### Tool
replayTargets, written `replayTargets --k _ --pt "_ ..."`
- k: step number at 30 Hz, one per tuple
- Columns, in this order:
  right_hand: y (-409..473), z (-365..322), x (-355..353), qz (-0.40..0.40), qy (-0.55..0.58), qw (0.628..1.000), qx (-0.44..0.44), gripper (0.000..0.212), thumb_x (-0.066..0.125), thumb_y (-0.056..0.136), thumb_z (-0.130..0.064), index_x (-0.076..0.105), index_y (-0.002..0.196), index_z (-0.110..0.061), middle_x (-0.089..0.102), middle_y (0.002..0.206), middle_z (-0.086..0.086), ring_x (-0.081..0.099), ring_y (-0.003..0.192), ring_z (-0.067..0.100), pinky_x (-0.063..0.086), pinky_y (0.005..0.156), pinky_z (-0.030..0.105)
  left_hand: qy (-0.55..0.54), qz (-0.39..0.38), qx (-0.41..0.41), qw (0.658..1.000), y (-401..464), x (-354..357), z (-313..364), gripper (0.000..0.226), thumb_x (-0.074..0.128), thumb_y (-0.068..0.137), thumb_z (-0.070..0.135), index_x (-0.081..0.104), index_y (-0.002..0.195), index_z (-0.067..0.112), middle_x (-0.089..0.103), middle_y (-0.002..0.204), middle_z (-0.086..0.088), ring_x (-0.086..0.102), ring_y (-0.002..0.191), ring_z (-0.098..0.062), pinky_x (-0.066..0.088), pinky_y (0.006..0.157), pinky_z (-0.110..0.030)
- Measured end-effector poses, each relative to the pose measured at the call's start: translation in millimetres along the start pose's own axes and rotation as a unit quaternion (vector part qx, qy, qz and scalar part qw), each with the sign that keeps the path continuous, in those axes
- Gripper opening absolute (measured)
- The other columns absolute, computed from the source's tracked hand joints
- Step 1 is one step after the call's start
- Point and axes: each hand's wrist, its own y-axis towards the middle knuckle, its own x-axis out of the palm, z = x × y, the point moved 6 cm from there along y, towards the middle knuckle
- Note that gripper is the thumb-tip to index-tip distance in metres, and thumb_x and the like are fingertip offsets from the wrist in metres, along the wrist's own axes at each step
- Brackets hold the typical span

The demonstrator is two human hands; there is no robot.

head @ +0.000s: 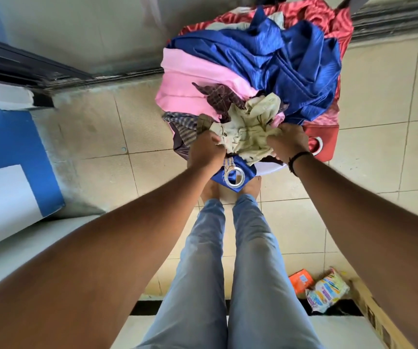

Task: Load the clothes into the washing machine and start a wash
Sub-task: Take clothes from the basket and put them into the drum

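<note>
A heap of clothes [250, 79] is seen piled on the tiled floor [97, 137], directly ahead of the person's feet. A white rim shows under its near edge, so a tub or basket is judged to lie beneath; this cannot be confirmed.

The left hand [206, 149] is curled into the near-left side of the heap, gripping the cream shirt [250, 132] and the cloth under it. The right hand [289, 142] is curled likewise into the near-right side of the same shirt. Both hands are closed on fabric; neither is free. A black band [297, 159] is worn on the right wrist.

A blue curtain [288, 61] covers the far right of the heap, a pink cloth [192, 79] the far left, and a red cloth [321, 18] lies at the back. A blue eyelet corner [233, 173] hangs at the near edge, between the hands.

No washing machine can be identified with certainty. A white and blue surface [8, 157] stands at the left, nearer the left arm; whether it is the machine cannot be told. If so, the load lies to its right and a leftward carry is called for.

Loading is judged not yet begun. Two packets [321, 288] lie on the floor near right.
</note>
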Motion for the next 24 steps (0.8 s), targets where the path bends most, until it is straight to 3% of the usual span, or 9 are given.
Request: replayTargets --k 3,7,11,13,17,20,24 --pt "-20.0 -5.8 -20.0 0.034 0.03 0.999 -0.014 0.013 0.057 0.068 -0.014 0.056 0.07 -0.001 0.04 0.058 0.003 0.038 0.06 0.02 0.033 0.053 0.03 0.013 -0.024 -0.041 0.999 -2.4 -7.1 -0.2 0.018 0.056 0.093 0.014 0.071 0.091 0.005 0.075 0.091 -0.015 0.075 0.079 -0.03 0.063 0.073 -0.048" --pt "-51.0 -19.5 -48.5 0.042 0.069 0.996 -0.035 0.012 0.054 0.065 -0.007 0.061 0.065 0.002 0.046 0.061 0.01 0.041 0.062 0.022 0.037 0.057 0.033 0.005 -0.06 -0.036 0.998 -19.6 -18.3 14.9 0.021 0.061 0.091 0.016 0.071 0.09 -0.002 0.076 0.084 -0.016 0.075 0.068 -0.028 0.063 0.068 -0.051" --pt "-92.1 -45.5 -80.7 0.056 0.061 0.991 -0.101 0.016 0.049 0.066 -0.006 0.058 0.066 0.007 0.045 0.06 0.013 0.041 0.059 0.019 0.033 0.056 0.027 -0.033 -0.073 -0.043 0.996 -50.9 -35.1 28.2 0.025 0.061 0.094 0.022 0.074 0.096 0.001 0.077 0.084 -0.012 0.076 0.072 -0.026 0.063 0.072 -0.049" --pt "-118.0 -61.6 -99.2 0.062 0.043 0.988 -0.137 0.014 0.049 0.067 -0.003 0.054 0.064 0.01 0.038 0.058 0.011 0.036 0.056 0.016 0.029 0.054 0.026 -0.045 -0.082 -0.04 0.995 -72.9 -44.7 36.0 0.028 0.062 0.096 0.025 0.073 0.099 0.0 0.077 0.089 -0.015 0.076 0.073 -0.025 0.064 0.07 -0.042" --pt "-173.3 -95.8 -139.0 0.072 0.039 0.976 -0.203 0.016 0.047 0.069 0.004 0.038 0.055 0.005 0.023 0.056 0.005 0.018 0.053 0.011 0.019 0.05 0.029 -0.062 -0.084 -0.028 0.994 -119.6 -64.7 51.9 0.032 0.06 0.099 0.023 0.072 0.105 -0.006 0.075 0.093 -0.018 0.068 0.052 -0.006 0.052 0.043 -0.017" --pt "-213.8 -113.9 -165.2 0.055 0.025 0.971 -0.23 0.016 0.046 0.069 0.002 0.039 0.055 0.001 0.028 0.059 0.01 0.023 0.055 0.012 0.02 0.048 0.027 -0.059 -0.109 -0.03 0.992 -156.9 -82.4 59.0 0.037 0.057 0.102 0.029 0.071 0.105 -0.005 0.074 0.094 -0.019 0.067 0.053 -0.009 0.049 0.041 -0.014" --pt "-268.5 -124.3 -195.1 0.09 -0.012 0.958 -0.274 0.01 0.046 0.069 0.002 0.046 0.06 0.007 0.038 0.064 0.027 0.03 0.062 0.018 0.027 0.052 0.033 -0.061 -0.1 -0.011 0.993 -197.8 -114.2 53.6 0.033 0.06 0.099 0.034 0.068 0.087 0.004 0.076 0.073 -0.012 0.072 0.052 -0.013 0.051 0.042 -0.018"
